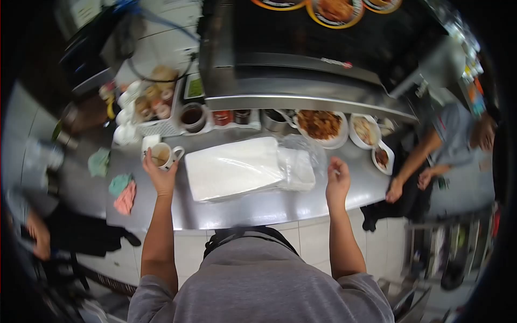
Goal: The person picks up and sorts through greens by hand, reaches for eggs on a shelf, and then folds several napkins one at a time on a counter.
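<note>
My left hand [160, 176] is wrapped round a white mug [162, 154] with something brownish inside, at the left of the steel counter [237, 214]. My right hand [337, 180] is raised over the counter's right part with its fingers curled; whether a small thing is between them I cannot make out. Between my hands lies a white rectangular pack [231, 168] in clear plastic. A smaller plastic-wrapped white pack [298, 169] touches its right end, nearest to my right hand.
Behind are a white basket of bottles [156, 127], dark sauce in a container [192, 117], a large food bowl [322, 144] and smaller bowls [364, 131]. Cloths [125, 200] lie left. One person [455, 134] stands right; another's hand [39, 234] shows left.
</note>
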